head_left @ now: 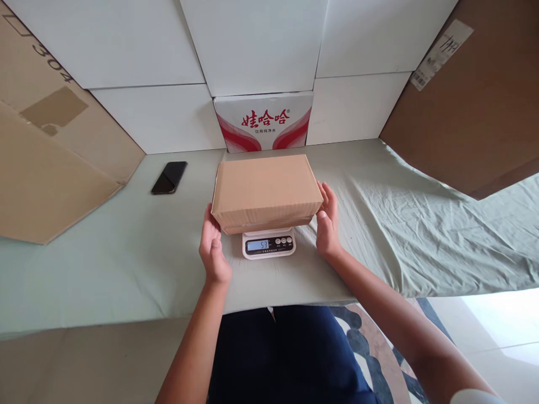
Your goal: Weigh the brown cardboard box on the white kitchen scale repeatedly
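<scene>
With my 2 hands flanking it, the cardboard box (266, 191) sits on a small digital scale (268, 243) at the middle of the green-draped surface (126, 264). Its long axis runs left to right, directly between the palms. My left hand (214, 247) lies open at the near left corner; my right hand (327, 220) lies open against the right end. Neither grip closes on anything, and both stand about equally near. A phone (169, 177) rests far left, a red-printed carton (264, 122) behind.
</scene>
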A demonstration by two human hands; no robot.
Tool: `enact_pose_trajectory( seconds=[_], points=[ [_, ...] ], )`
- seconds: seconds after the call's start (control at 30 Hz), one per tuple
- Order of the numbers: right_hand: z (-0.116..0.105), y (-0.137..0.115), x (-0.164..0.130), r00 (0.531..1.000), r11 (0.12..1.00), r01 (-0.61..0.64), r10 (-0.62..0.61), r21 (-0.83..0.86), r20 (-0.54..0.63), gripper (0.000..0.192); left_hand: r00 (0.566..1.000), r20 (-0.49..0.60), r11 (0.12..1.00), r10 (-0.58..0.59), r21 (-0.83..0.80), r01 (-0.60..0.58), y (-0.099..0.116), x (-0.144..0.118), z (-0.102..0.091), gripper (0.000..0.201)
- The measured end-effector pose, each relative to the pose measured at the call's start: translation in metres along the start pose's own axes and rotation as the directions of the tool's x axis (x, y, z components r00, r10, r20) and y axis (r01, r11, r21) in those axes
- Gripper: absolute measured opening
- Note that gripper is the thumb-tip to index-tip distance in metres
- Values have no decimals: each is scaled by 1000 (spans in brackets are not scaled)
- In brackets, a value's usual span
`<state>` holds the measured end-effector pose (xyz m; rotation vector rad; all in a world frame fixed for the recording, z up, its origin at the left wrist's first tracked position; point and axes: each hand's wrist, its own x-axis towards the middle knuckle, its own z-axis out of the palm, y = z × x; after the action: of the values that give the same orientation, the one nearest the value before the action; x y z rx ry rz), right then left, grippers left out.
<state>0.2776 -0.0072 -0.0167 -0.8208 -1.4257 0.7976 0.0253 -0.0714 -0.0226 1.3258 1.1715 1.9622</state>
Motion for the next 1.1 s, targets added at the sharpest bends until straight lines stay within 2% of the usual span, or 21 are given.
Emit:
enact_pose_trajectory(
  seconds=[0.17, 0.33, 0.7, 0.9, 1.1],
  points=[
    [0, 2, -1, 1000, 999, -17, 18, -32, 10, 71, 1000, -3, 1000, -10, 13, 10, 0, 0, 0, 76],
    [1, 2, 0, 999, 999, -39, 39, 1, 5, 72, 1000, 1, 1000, 3, -21, -3, -1, 0, 0, 73],
    [2, -1, 0, 998, 998, -57, 57, 33, -14, 73, 1000, -7, 1000, -10, 22, 10, 0, 0, 0, 78],
    [1, 0, 0, 999, 999, -17, 18, -39, 27, 71, 1000, 4, 1000, -18, 26, 18, 0, 0, 0, 78],
    [3, -1, -2, 998, 999, -41, 39, 31, 48, 73, 1000, 20, 1000, -22, 9, 22, 0, 0, 1, 78]
  ],
)
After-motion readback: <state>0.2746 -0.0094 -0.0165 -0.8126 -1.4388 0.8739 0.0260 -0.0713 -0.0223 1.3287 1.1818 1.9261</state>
